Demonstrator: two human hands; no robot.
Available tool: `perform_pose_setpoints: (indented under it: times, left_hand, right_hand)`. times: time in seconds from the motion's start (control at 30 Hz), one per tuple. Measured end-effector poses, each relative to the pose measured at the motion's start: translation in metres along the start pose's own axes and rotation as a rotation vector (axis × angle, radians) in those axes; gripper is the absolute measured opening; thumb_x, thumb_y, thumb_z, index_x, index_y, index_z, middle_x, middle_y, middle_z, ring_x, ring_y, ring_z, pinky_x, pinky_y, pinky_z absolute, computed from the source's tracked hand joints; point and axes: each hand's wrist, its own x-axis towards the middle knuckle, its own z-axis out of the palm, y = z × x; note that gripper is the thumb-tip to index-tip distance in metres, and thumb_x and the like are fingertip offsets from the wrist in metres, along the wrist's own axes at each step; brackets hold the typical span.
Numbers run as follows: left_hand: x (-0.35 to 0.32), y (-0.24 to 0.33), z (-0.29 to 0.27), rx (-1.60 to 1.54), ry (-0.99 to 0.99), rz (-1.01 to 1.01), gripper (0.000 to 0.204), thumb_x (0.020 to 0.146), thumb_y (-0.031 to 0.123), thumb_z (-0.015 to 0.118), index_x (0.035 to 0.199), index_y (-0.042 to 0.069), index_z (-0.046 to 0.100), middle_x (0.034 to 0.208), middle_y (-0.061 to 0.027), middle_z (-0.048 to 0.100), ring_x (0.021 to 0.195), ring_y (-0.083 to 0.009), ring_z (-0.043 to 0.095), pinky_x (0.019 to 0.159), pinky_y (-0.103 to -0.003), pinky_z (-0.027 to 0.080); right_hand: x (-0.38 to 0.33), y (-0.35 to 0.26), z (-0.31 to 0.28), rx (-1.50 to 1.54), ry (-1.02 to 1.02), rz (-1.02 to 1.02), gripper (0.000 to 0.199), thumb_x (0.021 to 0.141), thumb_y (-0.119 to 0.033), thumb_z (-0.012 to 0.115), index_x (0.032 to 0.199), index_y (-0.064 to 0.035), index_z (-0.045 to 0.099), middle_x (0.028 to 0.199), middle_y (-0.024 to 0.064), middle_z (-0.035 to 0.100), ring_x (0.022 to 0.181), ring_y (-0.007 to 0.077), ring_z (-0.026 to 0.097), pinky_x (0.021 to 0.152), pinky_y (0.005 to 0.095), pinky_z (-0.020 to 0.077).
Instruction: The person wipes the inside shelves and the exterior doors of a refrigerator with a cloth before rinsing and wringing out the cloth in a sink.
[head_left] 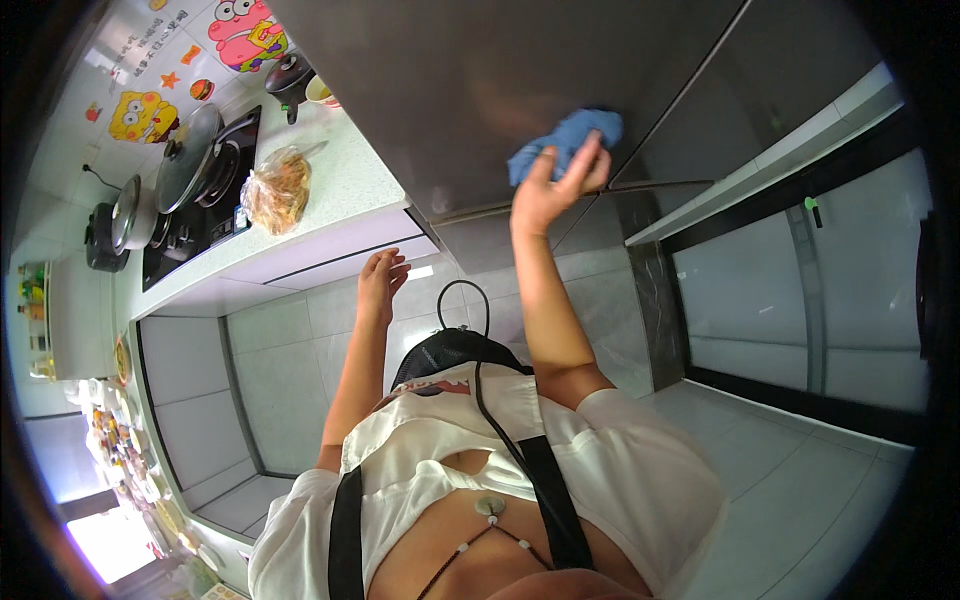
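My right hand (548,197) presses a crumpled blue cloth (567,137) against a dark, glossy refrigerator door (470,80). The thumb and fingers rest on the cloth near the door's lower edge, close to the vertical seam between doors. Free of any object, my left hand (376,286) hangs beside the white drawer fronts (330,262), its fingers loosely bent and partly apart.
On the left counter (345,160) lies a clear plastic bag of brownish food (279,192). Beyond it, a black cooktop (190,243) carries a lidded pan (187,160). Glass sliding doors (750,300) stand to the right. Grey tiles (270,340) cover the floor.
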Motion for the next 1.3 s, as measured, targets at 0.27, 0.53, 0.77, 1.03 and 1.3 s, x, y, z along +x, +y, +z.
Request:
perform_pose_setpoints:
  times: [0.27,0.53,0.77,1.03,1.3]
  left_hand:
    - [0.015,-0.007,0.042,0.131,-0.138,-0.022,0.023,0.089,0.021,0.046,0.103,0.004,0.054,0.095,-0.0071,0.059,0.084,-0.0172,0.058,0.079,-0.029,0.046]
    - [0.012,-0.007,0.037,0.13,-0.09,-0.009,0.023,0.088,0.018,0.045,0.104,0.005,0.054,0.097,-0.0073,0.058,0.086,-0.0178,0.059,0.08,-0.03,0.046]
    - [0.005,-0.003,0.031,0.109,-0.122,0.019,0.023,0.09,0.024,0.048,0.103,0.007,0.055,0.096,-0.0065,0.058,0.089,-0.0175,0.058,0.081,-0.031,0.045]
    - [0.001,0.007,0.035,0.205,-0.099,0.127,0.021,0.089,0.024,0.049,0.102,0.008,0.057,0.091,-0.0006,0.058,0.088,-0.0118,0.054,0.08,-0.029,0.042]
    - [0.0,0.01,0.099,0.221,-0.212,0.315,0.017,0.089,0.021,0.052,0.095,0.005,0.057,0.083,-0.0001,0.057,0.08,-0.0095,0.053,0.074,-0.023,0.042]
  right_hand:
    - [-0.043,-0.048,0.018,0.169,-0.512,-0.455,0.049,0.06,0.009,0.057,0.099,-0.0192,0.066,0.099,0.0087,0.05,0.088,0.0268,0.05,0.08,0.0353,0.0425]
    - [0.046,0.091,-0.05,-0.064,-0.027,-0.09,0.043,0.068,0.004,0.055,0.109,-0.0034,0.046,0.113,0.0161,0.04,0.108,0.0322,0.039,0.094,0.0413,0.0305]
    - [-0.015,0.113,-0.04,-0.146,-0.094,0.066,0.043,0.061,0.011,0.05,0.102,-0.0039,0.043,0.108,0.0174,0.037,0.109,0.0343,0.038,0.095,0.0429,0.0288]
    - [-0.126,0.077,-0.018,-0.004,-0.56,0.204,0.04,0.057,0.013,0.052,0.09,-0.0087,0.051,0.106,0.0126,0.041,0.101,0.0336,0.045,0.089,0.0378,0.0369]
    - [0.013,0.135,-0.057,-0.059,-0.08,0.178,0.038,0.059,0.01,0.049,0.093,-0.0048,0.051,0.101,0.0145,0.045,0.101,0.0317,0.042,0.092,0.0406,0.0313]
